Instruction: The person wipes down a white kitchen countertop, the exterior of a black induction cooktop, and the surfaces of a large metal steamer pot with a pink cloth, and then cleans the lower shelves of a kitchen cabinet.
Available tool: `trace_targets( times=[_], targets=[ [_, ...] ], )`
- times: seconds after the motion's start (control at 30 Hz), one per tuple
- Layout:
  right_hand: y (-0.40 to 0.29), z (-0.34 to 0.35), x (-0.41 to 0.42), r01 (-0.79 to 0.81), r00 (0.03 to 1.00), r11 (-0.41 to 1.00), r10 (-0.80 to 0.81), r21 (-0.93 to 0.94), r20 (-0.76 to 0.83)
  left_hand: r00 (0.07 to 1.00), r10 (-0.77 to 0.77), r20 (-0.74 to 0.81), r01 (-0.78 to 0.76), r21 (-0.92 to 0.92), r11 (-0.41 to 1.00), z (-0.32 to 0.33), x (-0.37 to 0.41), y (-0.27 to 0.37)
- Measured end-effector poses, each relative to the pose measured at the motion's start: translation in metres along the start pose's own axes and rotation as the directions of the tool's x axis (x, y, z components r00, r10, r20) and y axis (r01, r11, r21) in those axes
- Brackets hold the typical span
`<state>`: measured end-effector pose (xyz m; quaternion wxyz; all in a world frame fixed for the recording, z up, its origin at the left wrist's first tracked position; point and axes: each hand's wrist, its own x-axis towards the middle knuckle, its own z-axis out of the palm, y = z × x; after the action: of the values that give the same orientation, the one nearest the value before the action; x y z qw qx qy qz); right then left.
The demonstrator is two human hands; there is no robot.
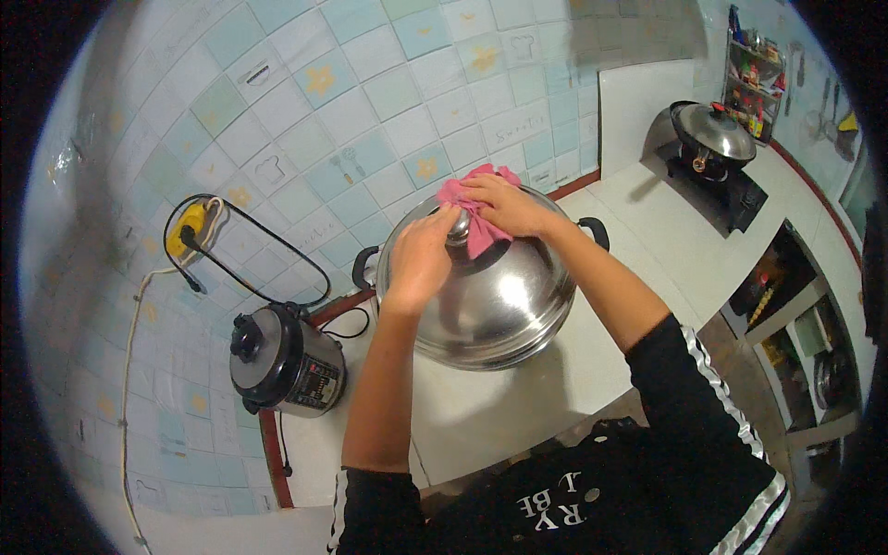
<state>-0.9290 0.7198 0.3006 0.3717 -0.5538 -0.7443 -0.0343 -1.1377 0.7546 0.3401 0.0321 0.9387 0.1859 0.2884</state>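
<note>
A large domed stainless-steel lid (499,298) covers a wide pot with black side handles (365,268) on the counter before me. My left hand (422,260) reaches in from the left, its fingers at the round metal knob (458,229) in the lid's middle. Pressed under my right hand (510,207) is a crumpled pink cloth (483,239), which lies against the knob's far and right sides and drapes onto the lid. My hands partly hide the knob and the cloth.
An electric pressure cooker (288,361) stands left of the pot, near a yellow power strip (187,229) with black cables on the tiled wall. At the right, a lidded wok (714,135) sits on a gas stove (749,201). A spice rack (755,83) occupies the corner. Open shelves (787,340) lie below the counter (485,430).
</note>
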Motion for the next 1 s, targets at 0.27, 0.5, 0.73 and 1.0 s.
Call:
trace_targets(
  times=[0.27,0.5,0.73,1.0],
  targets=[
    [-0.112,-0.011,-0.087,-0.053,0.988,0.960,0.010,-0.276,-0.155,0.998,-0.041,0.041,0.044,-0.094,0.995,0.003,-0.002,-0.007],
    [-0.157,0.039,-0.033,0.112,0.993,0.973,-0.115,-0.203,-0.006,0.976,-0.106,0.188,0.131,-0.128,0.983,-0.014,0.010,-0.013],
    [-0.152,0.064,-0.028,0.154,0.986,0.940,-0.167,-0.306,-0.018,0.959,-0.165,0.230,0.175,-0.022,0.984,-0.013,0.015,-0.011],
    [-0.142,0.002,-0.110,0.087,0.984,0.950,-0.129,-0.301,-0.122,0.969,-0.162,0.185,0.176,-0.061,0.983,-0.008,0.011,-0.011]
  ],
)
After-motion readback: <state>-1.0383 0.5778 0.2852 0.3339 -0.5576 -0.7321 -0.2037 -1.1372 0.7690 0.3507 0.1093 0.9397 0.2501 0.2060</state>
